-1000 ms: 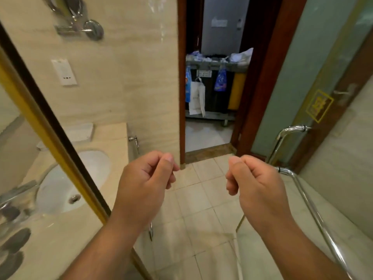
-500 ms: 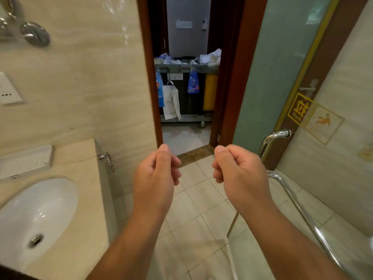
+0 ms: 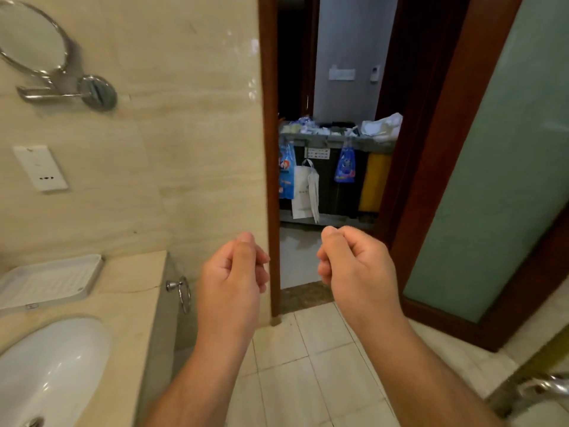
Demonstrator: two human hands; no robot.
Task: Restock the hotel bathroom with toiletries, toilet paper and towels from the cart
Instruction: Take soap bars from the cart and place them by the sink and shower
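Looks like an early stage of the restock: carrying nothing in the left hand [image 3: 234, 272] or the right hand [image 3: 354, 266], both raised in front with fingers curled into loose fists, thumbs laid on top, clenched on air. Facing the cart [image 3: 338, 142], parked well apart beyond the dark red-brown door frame [image 3: 268, 149], outside the bathroom, top tray heaped with small packets and white linen, 2 blue bags [image 3: 345, 166] and 1 white paper bag [image 3: 303, 192] hung on its front, 1 yellow sack [image 3: 374, 183] at its right. Seems to leave everything to fetch: shows no toiletries on the white tray [image 3: 49, 282] at the back of the counter [image 3: 132, 300], no towel in the towel ring [image 3: 184, 294] on the counter's end, no toilet paper anywhere in view. Cannot tell about holders or shelves outside the frame. Probably calls next for stepping through the door and picking stock off the cart. Around the hands: beige stone counter with a white sink [image 3: 52, 365] sunk in it at lower left, beige marbled wall [image 3: 184, 118] bearing a round swing-arm mirror [image 3: 30, 35] and a white socket plate [image 3: 41, 167], pale square floor tiles [image 3: 308, 380], a frosted green glass door [image 3: 492, 180] at right, a chrome handle [image 3: 545, 388] in the lower right corner.
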